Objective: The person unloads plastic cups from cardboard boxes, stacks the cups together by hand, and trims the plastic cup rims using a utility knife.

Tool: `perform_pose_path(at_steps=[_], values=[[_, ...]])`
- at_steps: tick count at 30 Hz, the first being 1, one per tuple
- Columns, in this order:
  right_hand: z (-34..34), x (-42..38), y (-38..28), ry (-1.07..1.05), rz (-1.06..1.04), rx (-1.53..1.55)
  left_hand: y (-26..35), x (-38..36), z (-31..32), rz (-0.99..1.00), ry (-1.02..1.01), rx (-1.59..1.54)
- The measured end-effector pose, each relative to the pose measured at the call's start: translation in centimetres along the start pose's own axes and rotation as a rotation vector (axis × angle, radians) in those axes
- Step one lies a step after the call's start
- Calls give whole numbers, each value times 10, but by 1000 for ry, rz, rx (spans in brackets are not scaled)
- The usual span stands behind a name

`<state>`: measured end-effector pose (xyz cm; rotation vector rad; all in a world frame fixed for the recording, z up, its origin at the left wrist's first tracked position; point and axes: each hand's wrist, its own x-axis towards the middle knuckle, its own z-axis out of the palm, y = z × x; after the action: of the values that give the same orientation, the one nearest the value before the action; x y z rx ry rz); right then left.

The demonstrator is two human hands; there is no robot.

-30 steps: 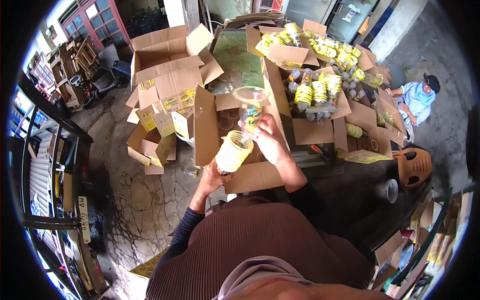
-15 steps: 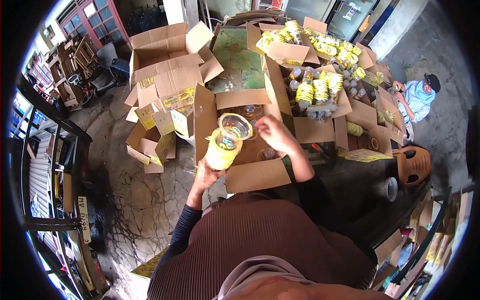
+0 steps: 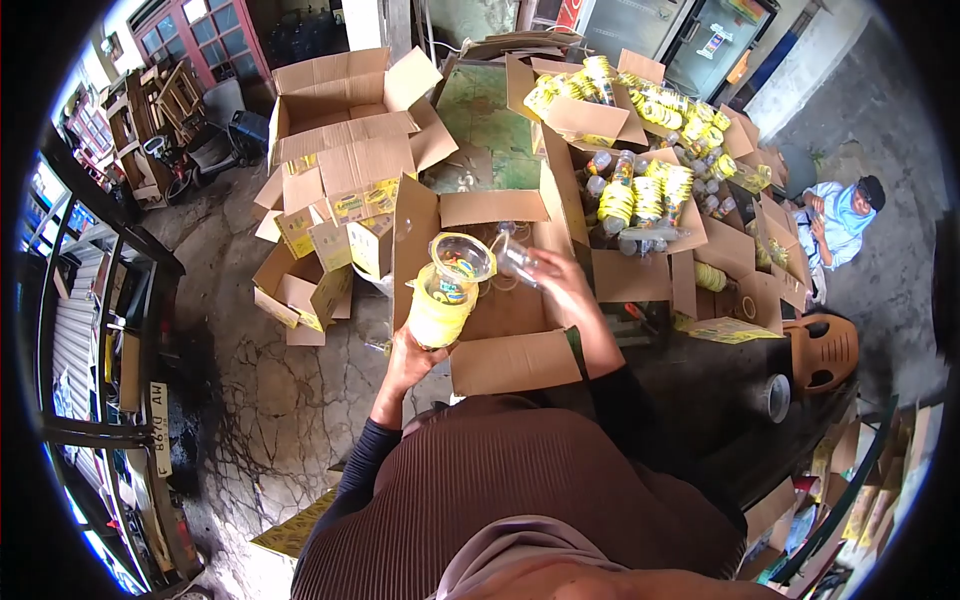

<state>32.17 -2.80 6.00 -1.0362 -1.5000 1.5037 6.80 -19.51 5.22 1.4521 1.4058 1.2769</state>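
My left hand (image 3: 410,360) is wrapped round the lower part of a stack of yellow-banded plastic cups (image 3: 438,318), tilted over the left side of an open cardboard box (image 3: 515,365). A clear cup with a printed label sits at the top of the stack, its mouth facing up. My right hand (image 3: 562,282) grips a single clear plastic cup (image 3: 514,257) by one end, lying sideways above the box and apart from the stack. Inside the box, a few more clear cups show, partly hidden by the held one.
Boxes of yellow-banded cup stacks (image 3: 648,195) fill the right side. Opened cartons (image 3: 340,120) are piled at left. An orange plastic chair (image 3: 825,352) and a clear tub (image 3: 776,398) stand at right. A person in light blue (image 3: 843,222) sits at far right.
My right hand now holds a clear cup clear of the box; before, its fingers were over the box's right side. My left hand keeps its hold on the stack. The view has shifted slightly.
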Motion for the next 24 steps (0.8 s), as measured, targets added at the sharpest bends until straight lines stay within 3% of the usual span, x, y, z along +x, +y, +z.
perform_pose_path(at_steps=[2,4,6,7,10,12,15,18,19,20,22,23,24], values=[[6,-13,-54,108,21,225,1,1,1,-10,5,4],[6,-8,-69,58,-200,277,3,1,5,3,20,-19],[18,-22,-104,47,-241,523,-1,2,7,12,3,8],[21,-19,-110,32,-391,467,-2,3,8,17,-11,35],[44,-31,-140,32,-498,471,0,3,13,10,-20,65],[48,-31,-131,-73,-502,347,-2,4,15,30,-35,56],[39,-37,-127,-360,-411,-256,0,6,13,69,-45,55],[20,-39,-155,-463,-708,-594,0,5,10,85,-52,58],[16,-38,-164,-428,-694,-328,0,4,9,87,-61,54],[9,-37,-176,-291,-654,-305,0,4,8,84,-61,53],[10,-33,-207,-22,-834,-169,0,3,7,93,-64,86],[13,-35,-205,-18,-829,-168,3,2,7,90,-70,86],[21,-37,-199,-94,-686,-98,6,2,7,62,-90,84]])
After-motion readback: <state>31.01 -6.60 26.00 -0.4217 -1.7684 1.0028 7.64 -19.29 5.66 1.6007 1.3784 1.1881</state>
